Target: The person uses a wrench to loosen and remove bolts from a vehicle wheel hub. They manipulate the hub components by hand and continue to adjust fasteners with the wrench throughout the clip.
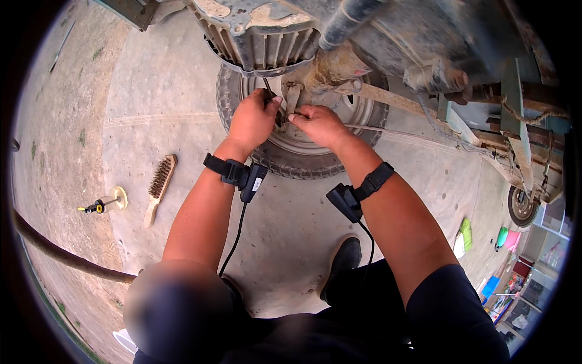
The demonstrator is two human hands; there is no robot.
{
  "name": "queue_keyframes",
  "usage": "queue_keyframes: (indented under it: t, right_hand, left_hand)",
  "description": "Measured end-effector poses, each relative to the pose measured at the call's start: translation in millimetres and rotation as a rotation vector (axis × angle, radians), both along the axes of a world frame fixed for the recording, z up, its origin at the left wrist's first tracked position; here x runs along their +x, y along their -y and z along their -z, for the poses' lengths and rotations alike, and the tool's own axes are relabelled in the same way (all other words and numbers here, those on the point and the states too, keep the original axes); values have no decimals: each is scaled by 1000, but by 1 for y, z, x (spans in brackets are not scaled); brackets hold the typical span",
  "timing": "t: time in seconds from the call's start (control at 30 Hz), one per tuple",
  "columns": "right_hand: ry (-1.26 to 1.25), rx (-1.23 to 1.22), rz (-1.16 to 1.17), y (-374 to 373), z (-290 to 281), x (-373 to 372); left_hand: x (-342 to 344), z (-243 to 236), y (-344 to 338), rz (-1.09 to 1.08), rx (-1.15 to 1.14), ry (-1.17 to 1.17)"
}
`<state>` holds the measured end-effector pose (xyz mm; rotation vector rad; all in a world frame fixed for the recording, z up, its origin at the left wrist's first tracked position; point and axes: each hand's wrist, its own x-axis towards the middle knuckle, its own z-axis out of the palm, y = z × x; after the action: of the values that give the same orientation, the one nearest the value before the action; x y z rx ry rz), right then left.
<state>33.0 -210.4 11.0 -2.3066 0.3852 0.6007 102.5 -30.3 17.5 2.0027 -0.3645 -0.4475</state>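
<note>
Obstructions: a ribbed housing (260,45) overhangs the work area from above; a rusty axle casing (333,70) lies to its right. A thin rod (394,131) extends rightward from behind the right wrist. A wire brush (160,185) lies bristles up on the concrete floor (285,242), near its left edge. A curved bar (66,255) crosses the lower left. A small wheel (522,206) is at the far right.

Containers: an oiler (115,199) with a pale yellow round body and a yellow-tipped nozzle is at the floor's left edge; its contents cannot be determined. At the right edge, a shelf (530,297) holds assorted articles.

Hand pose: both forearms reach forward and converge at the large wheel (300,148). The lever (294,96) stands in front of this wheel, between the hands. Left hand (254,121): fingers curled, closed on a dark part (279,114) beside the lever. Right hand (319,125): thumb and forefinger brought together at the lever's lower end; whether they grip it cannot be determined.
</note>
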Motion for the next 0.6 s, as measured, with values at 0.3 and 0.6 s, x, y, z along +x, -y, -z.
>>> queue_keyframes:
  t: [0.3,0.6]
  right_hand:
    - [35,11,-8,-1,2,-1]
    - [19,16,29,1,5,-1]
  left_hand:
    - [14,-3,-1,-117,-63,-413]
    - [-21,-3,-34,-146,-319,-147]
